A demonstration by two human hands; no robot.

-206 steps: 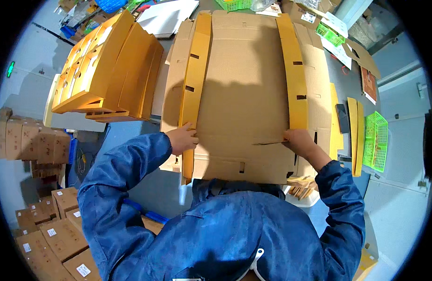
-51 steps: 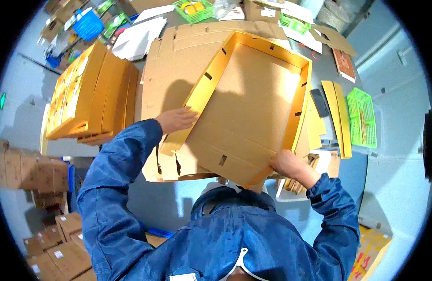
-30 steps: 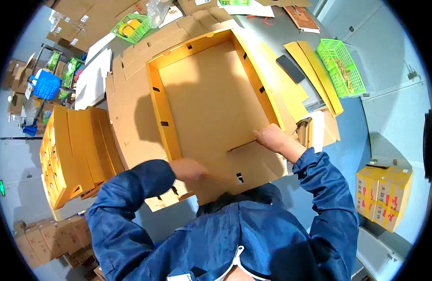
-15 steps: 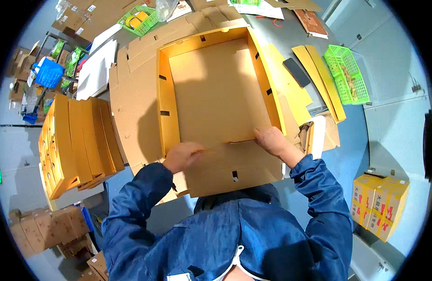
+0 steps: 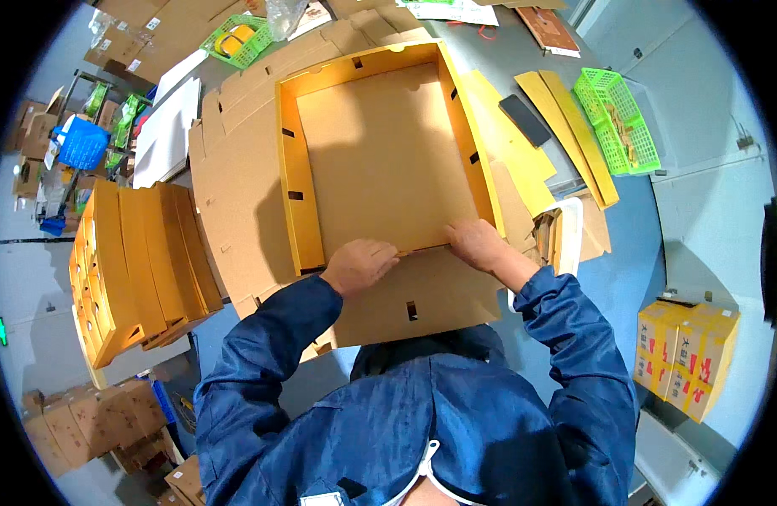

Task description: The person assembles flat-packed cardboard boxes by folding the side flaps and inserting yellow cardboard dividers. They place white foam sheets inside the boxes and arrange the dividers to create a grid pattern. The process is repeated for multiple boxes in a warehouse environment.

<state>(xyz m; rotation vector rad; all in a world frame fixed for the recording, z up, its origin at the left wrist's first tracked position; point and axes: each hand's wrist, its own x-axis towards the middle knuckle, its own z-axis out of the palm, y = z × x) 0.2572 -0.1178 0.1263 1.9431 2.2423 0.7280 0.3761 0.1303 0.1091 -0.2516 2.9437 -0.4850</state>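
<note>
A shallow cardboard box (image 5: 388, 160) lies in front of me, brown inside, with yellow walls upright on the left, right and far sides. Its near flap (image 5: 414, 299) extends flat toward my body and has a small dark slot. My left hand (image 5: 360, 263) is at the near fold, fingers together and bent over the edge. To its right, my right hand (image 5: 478, 243) pinches the same edge close to the right wall. A thin dark gap shows along the fold between the hands. The fingertips are partly hidden.
Flattened cardboard (image 5: 236, 160) lies under the box. Rightward are a black phone (image 5: 525, 120), yellow strips (image 5: 569, 139) and a green basket (image 5: 616, 122) with small brown pieces. Folded yellow boxes (image 5: 139, 261) stand at left. Another green basket (image 5: 236, 40) holds tape at the far side.
My left hand has moved right and slightly up onto the near fold, closer to my right hand. My right hand has shifted slightly left. The whole view has shifted a little.
</note>
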